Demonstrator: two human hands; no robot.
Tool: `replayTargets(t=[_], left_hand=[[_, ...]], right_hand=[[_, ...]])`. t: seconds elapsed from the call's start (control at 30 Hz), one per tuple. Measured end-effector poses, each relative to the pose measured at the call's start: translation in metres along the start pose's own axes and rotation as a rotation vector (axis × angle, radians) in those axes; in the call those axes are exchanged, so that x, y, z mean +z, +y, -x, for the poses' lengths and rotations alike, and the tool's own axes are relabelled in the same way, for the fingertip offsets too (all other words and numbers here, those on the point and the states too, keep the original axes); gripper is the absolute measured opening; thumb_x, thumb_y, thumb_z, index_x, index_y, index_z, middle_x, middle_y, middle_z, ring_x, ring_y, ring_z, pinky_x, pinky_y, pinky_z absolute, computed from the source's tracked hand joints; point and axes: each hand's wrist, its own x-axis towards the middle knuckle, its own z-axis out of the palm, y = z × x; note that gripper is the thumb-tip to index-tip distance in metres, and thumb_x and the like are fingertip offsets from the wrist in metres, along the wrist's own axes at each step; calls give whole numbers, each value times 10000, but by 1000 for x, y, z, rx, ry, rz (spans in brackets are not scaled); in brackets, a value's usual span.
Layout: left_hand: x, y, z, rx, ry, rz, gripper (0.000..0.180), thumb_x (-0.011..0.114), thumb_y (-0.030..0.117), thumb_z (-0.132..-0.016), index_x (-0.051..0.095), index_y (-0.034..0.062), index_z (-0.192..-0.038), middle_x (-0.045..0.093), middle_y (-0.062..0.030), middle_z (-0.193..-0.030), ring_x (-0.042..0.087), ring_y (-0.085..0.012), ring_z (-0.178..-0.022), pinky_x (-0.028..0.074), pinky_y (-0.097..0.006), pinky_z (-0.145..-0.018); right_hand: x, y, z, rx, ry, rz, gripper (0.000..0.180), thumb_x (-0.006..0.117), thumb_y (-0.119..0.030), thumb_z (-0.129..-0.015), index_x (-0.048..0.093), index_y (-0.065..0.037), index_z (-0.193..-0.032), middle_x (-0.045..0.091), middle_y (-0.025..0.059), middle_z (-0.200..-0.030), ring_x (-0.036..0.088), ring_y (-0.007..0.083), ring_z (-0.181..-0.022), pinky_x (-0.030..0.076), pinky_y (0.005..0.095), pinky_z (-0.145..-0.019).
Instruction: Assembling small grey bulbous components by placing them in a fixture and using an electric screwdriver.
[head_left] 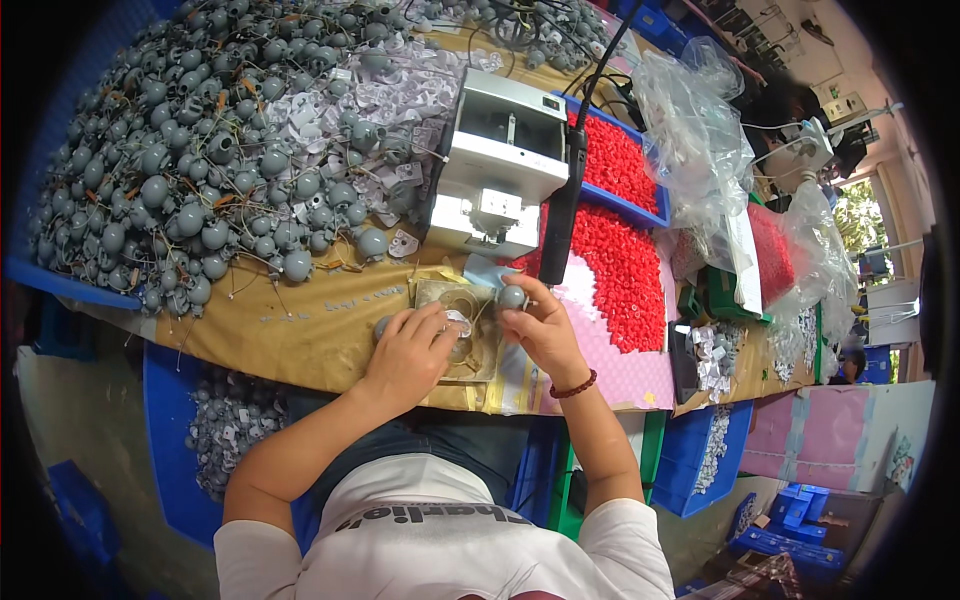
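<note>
My right hand [542, 322] pinches a small grey ball-shaped part [512, 297] between thumb and fingertips, over the right edge of a shallow square tray [482, 368]. Over the left side of that tray my left hand [408, 350] is bent with its fingers together. Its fingertips meet a small whitish plastic piece [458, 318]; the thumb is hidden. Another grey rounded part [381, 327] shows partly at the outer side of the left hand. A coil of thin wire seems to lie in the tray.
A large heap of grey ball parts [190, 170] with wires covers the left, mixed with white plastic pieces [330, 110]. A white-and-black bench machine [505, 150] stands ahead. Red small parts [620, 270] lie on the right and fill a blue tray [655, 205]. Blue bins [180, 450] stand below.
</note>
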Motion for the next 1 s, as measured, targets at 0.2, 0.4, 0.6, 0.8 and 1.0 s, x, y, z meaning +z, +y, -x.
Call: replayTargets(t=[0.2, 0.4, 0.6, 0.8, 1.0], left_hand=[[2, -6, 2, 3, 18, 26, 351, 714, 74, -760, 692, 21, -1107, 628, -127, -1155, 566, -305, -1239, 456, -449, -1013], [2, -10, 1, 23, 33, 59, 288, 704, 75, -770, 684, 8, -1049, 637, -131, -1138, 581, -315, -1228, 470, -456, -999], [2, -11, -5, -53, 7, 69, 273, 719, 78, -789, 669, 34, -1054, 635, -123, -1093, 617, -318, -1135, 491, -444, -938], [1, 2, -26, -210, 13, 58, 341, 753, 117, -783, 639, 67, -1101, 621, -108, -1041, 601, -311, -1046, 492, -433, -889], [6, 1, -27, -194, -16, 20, 352, 769, 126, -766, 637, 71, -1088, 606, -92, -981, 592, -299, -974, 497, -417, -852]], right_hand=[[0, -11, -9, 132, -161, 110, 337, 747, -47, -913, 653, -31, -1237, 674, -5, -935, 593, 67, -732, 491, 203, -664], [13, 8, -18, -74, -46, 930, 335, 815, -220, -877, 686, -5, -1099, 685, 62, -747, 639, 144, -646, 491, 300, -587], [26, 7, -12, -172, 50, 1153, 389, 826, -269, -856, 659, -20, -1104, 658, 116, -699, 651, 251, -617, 505, 358, -584], [26, 6, -12, -286, 84, 1117, 416, 817, -216, -863, 617, -30, -1177, 657, 97, -805, 644, 223, -651, 496, 340, -586], [-35, -30, -72, -901, 626, 1277, 469, 683, -78, -931, 528, -4, -1368, 640, 164, -1163, 648, 219, -974, 526, 336, -840]])
